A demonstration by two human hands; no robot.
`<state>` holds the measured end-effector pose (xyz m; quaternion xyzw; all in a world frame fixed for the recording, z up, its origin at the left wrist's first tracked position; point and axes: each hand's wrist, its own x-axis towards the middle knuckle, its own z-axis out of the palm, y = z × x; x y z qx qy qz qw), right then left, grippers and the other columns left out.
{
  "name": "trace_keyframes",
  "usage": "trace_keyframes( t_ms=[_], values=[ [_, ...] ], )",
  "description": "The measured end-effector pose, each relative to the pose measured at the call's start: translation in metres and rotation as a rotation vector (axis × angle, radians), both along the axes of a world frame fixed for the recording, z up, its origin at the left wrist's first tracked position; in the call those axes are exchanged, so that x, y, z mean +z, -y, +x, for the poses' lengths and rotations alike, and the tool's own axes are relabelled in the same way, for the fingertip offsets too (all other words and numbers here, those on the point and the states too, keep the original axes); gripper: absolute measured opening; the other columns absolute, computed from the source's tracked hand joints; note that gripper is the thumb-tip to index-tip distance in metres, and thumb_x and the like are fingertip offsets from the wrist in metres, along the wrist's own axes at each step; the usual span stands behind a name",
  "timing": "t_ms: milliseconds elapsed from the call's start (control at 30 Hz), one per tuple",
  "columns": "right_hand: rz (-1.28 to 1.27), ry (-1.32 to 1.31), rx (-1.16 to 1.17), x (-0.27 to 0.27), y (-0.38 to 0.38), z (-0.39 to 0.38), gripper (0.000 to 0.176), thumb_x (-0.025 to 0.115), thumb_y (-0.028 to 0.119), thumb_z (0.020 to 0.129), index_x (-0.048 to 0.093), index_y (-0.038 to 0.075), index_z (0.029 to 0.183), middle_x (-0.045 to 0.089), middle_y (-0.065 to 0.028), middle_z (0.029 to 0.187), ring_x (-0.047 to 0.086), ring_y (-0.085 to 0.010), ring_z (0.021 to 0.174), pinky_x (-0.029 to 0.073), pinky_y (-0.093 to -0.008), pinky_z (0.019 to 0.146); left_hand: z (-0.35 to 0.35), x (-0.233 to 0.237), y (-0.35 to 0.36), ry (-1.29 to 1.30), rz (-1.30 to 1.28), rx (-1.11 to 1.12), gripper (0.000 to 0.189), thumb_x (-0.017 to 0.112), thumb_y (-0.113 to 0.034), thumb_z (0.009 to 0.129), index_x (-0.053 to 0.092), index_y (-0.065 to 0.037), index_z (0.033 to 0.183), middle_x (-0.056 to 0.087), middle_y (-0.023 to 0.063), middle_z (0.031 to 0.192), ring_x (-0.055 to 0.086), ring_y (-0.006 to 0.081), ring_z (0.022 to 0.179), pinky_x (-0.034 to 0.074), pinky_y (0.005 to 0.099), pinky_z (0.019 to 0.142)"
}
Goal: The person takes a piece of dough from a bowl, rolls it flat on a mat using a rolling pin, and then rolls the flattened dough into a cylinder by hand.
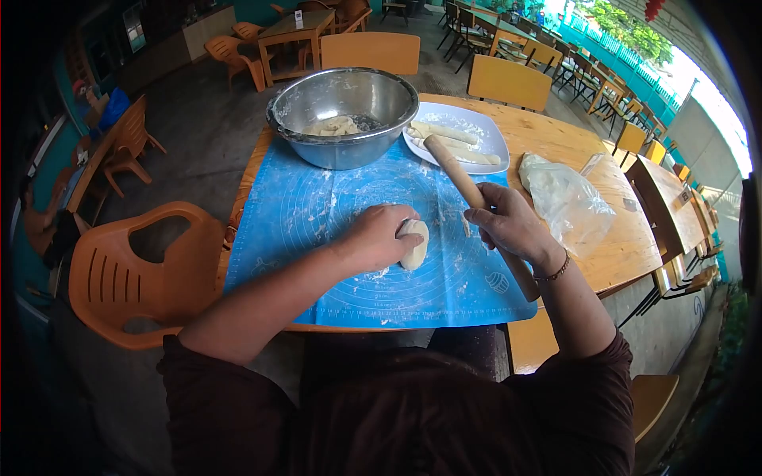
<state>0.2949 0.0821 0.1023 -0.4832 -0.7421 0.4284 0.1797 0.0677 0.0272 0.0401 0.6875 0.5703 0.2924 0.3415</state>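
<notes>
My left hand (383, 237) is closed around the left side of a pale piece of dough (414, 244) on the blue baking mat (278, 230). My right hand (509, 220) grips a wooden rolling pin (456, 170) near its middle, tilted with its far end up to the left and its near end by the mat's right edge. Flour is scattered over the mat. At the back of the mat stands a steel bowl (349, 155) with more dough (333, 127) inside. Beside it, a white plate (496, 133) holds several rolled dough sticks (452, 143).
A clear plastic bag (565, 198) with white contents lies on the wooden table (635, 238), right of the mat. An orange chair (143, 274) stands at the left. Yellow chair backs (508, 82) rise beyond the far edge. Other tables and chairs fill the background.
</notes>
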Motion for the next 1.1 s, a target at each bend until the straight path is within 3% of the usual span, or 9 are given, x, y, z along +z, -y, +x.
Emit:
trace_keyframes(
  t_ms=[33,100,133,233,433,567,667,967,1100],
  values=[
    [0.000,0.000,-0.003,-0.006,0.001,0.000,0.033,0.065,0.016,0.093,0.058,-0.004,0.117,0.058,-0.0026,0.071,0.055,-0.0093,0.056,0.046,-0.0255,0.050,-0.002,-0.001,0.000,-0.309,0.310,0.027,0.033,0.070,-0.017,0.086,0.065,0.002,0.112,0.067,0.0182,0.102,0.068,0.0291,0.081,0.055,0.0371,0.071],
    [0.076,0.029,0.124,-0.019,0.001,0.001,0.035,0.064,0.021,0.095,0.060,-0.002,0.121,0.059,-0.0021,0.073,0.057,-0.0085,0.063,0.047,-0.0260,0.054,-0.006,0.005,0.000,-0.294,0.242,0.018,0.031,0.071,-0.018,0.084,0.067,0.002,0.107,0.067,0.0176,0.098,0.067,0.0299,0.080,0.054,0.0377,0.073],
    [0.153,0.066,0.165,-0.019,0.004,-0.001,0.040,0.062,0.024,0.094,0.061,-0.005,0.121,0.067,-0.0172,0.087,0.065,-0.0257,0.079,0.052,-0.0376,0.076,-0.008,0.009,0.001,-0.280,0.173,0.014,0.030,0.073,-0.019,0.081,0.069,0.002,0.102,0.067,0.0170,0.093,0.066,0.0308,0.079,0.052,0.0382,0.075],
    [0.473,0.131,0.246,-0.031,-0.002,-0.002,0.039,0.064,0.026,0.093,0.062,-0.001,0.122,0.066,-0.0220,0.098,0.064,-0.0359,0.084,0.051,-0.0418,0.083,-0.014,0.012,0.012,-0.288,0.301,0.110,0.022,0.069,-0.015,0.085,0.069,0.002,0.099,0.067,0.0149,0.086,0.066,0.0286,0.081,0.052,0.0376,0.075],
    [0.719,0.190,0.349,-0.023,0.020,-0.024,0.034,0.071,0.021,0.087,0.066,0.003,0.115,0.059,-0.0131,0.093,0.063,-0.0323,0.076,0.053,-0.0410,0.071,-0.033,0.043,0.003,-0.281,0.890,0.149,0.014,0.058,-0.007,0.092,0.066,0.005,0.095,0.066,0.0157,0.090,0.064,0.0299,0.081,0.051,0.0396,0.077],
    [0.831,0.397,0.391,-0.027,0.027,-0.039,0.031,0.063,0.028,0.091,0.067,0.007,0.113,0.059,-0.0134,0.093,0.067,-0.0314,0.083,0.055,-0.0408,0.074,-0.030,0.037,-0.001,-0.267,0.673,-0.045,0.030,0.049,-0.018,0.100,0.064,0.006,0.112,0.063,0.0213,0.115,0.059,0.0357,0.110,0.046,0.0421,0.097],
    [0.922,0.329,0.350,-0.051,0.021,-0.038,0.034,0.059,0.031,0.093,0.067,0.006,0.115,0.059,-0.0138,0.093,0.067,-0.0312,0.080,0.055,-0.0405,0.072,-0.026,0.016,-0.003,-0.424,0.182,-0.183,0.065,0.027,-0.045,0.105,0.041,0.006,0.143,0.026,0.0254,0.156,0.011,0.0383,0.150,0.009,0.0463,0.123],
    [0.752,0.314,0.188,-0.051,0.006,-0.018,0.039,0.049,0.035,0.100,0.067,0.004,0.116,0.059,-0.0175,0.094,0.058,-0.0372,0.103,0.046,-0.0452,0.091,-0.022,-0.004,0.010,-0.639,0.282,-0.189,0.066,0.027,-0.039,0.106,0.022,0.010,0.149,0.012,0.0295,0.159,0.002,0.0419,0.150,0.003,0.0493,0.122],
    [0.862,0.461,-0.043,-0.073,-0.001,-0.018,0.055,0.047,0.035,0.100,0.054,-0.010,0.130,0.046,-0.0341,0.137,0.038,-0.0487,0.134,0.031,-0.0493,0.112,-0.016,-0.008,0.012,-0.721,0.334,-0.157,0.066,0.027,-0.038,0.106,0.020,0.011,0.149,0.010,0.0302,0.159,-0.001,0.0418,0.150,0.001,0.0499,0.122]
  ],
)
